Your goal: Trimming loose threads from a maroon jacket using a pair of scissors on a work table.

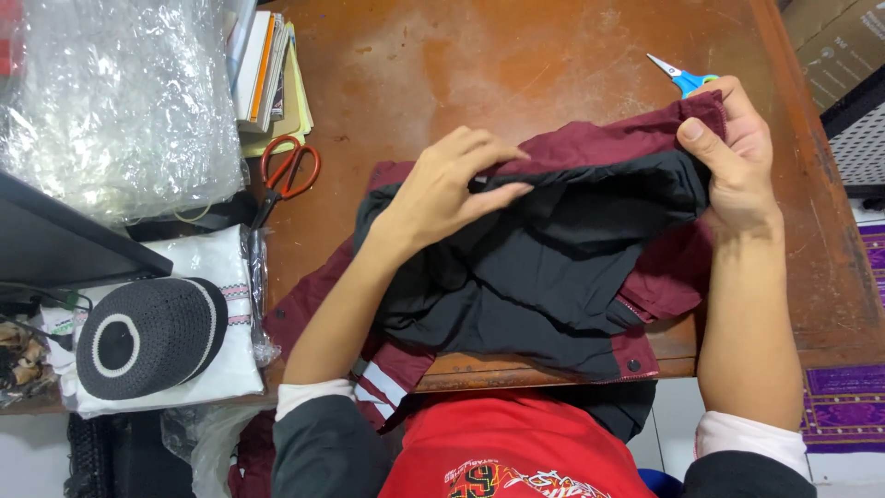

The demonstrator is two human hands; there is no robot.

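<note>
A red shirt [512, 452] filled the near edge. Beyond it, a maroon jacket with black lining [544, 267] lay on the wooden counter [516, 65]. The left hand [442, 189] pressed flat on its collar edge, fingers together. The right hand [733, 152] pinched the jacket's far corner beside blue scissors [682, 77].

1. Orange-handled scissors [288, 171] lie on the table [516, 65], left of the left hand.
2. A stack of books [270, 74] sits beyond them, further left.
3. Clear plastic wrap [115, 97] bulges at far left.
4. A black knitted cap [147, 337] rests on folded white cloth [221, 277], below-left of the left hand.
5. Small blue-handled snips [680, 76] lie just beyond the right hand.
</note>
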